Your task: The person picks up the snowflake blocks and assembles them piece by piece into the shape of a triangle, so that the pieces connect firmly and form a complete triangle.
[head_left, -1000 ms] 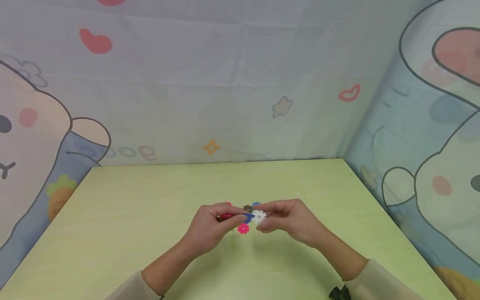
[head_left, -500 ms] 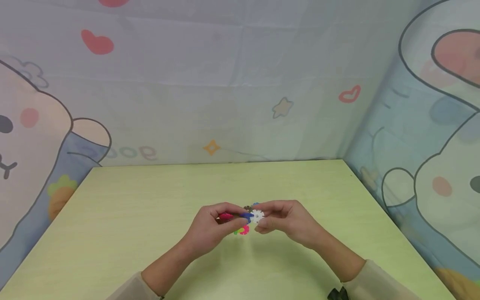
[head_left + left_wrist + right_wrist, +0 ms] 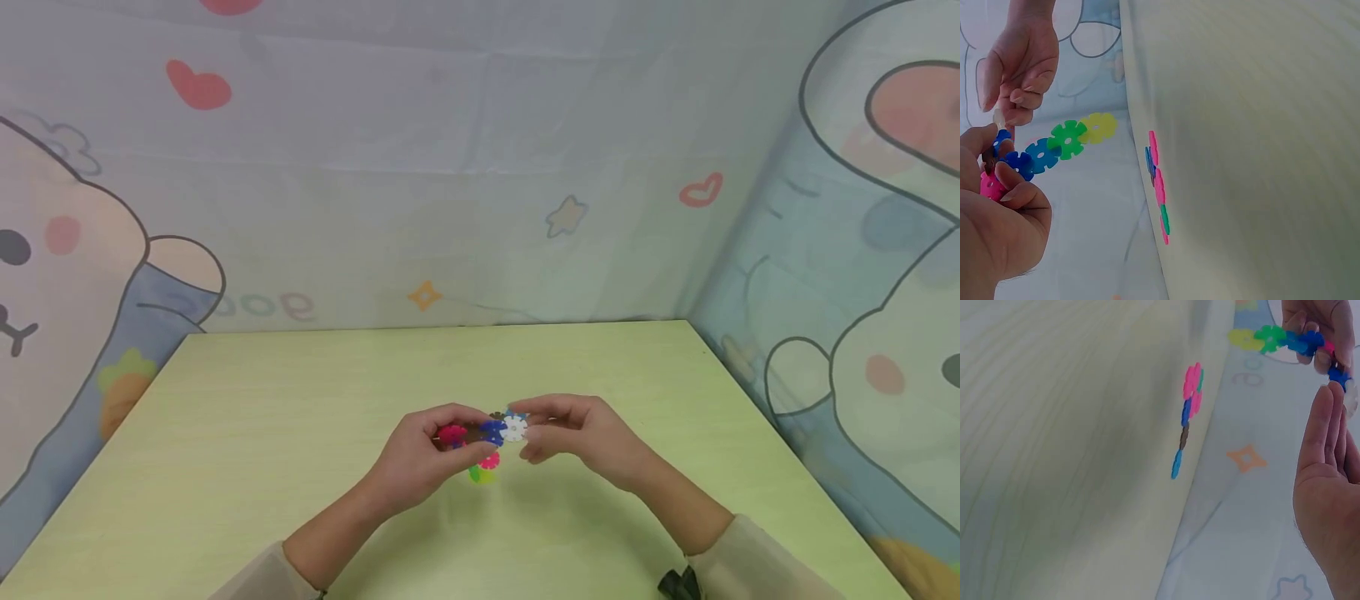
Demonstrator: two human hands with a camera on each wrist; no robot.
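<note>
In the head view my left hand point(image 3: 427, 446) pinches a chain of joined snowflake building discs between thumb and fingers. Along it sit a pinkish-red disc point(image 3: 452, 434), a brown one, a blue disc point(image 3: 492, 432) and a white disc point(image 3: 514, 428) at the right end. A branch with a light blue disc point(image 3: 1042, 155), a green disc point(image 3: 1068, 140) and a yellow disc point(image 3: 1099, 127) sticks out below. My right hand point(image 3: 585, 433) is beside the white disc, thumb and index finger spread apart. Its fingers point(image 3: 1316, 428) look straight in the right wrist view.
A second set of joined discs point(image 3: 1191, 381), pink, green, blue, brown and light blue, lies on the pale yellow table point(image 3: 300, 392) beyond the hands. A printed cloth backdrop point(image 3: 480, 208) stands behind the table and along its sides.
The right thumb and index finger have parted from the white disc, the hand shifting slightly right. The chain has turned, and its green and yellow discs now show below the left hand.
</note>
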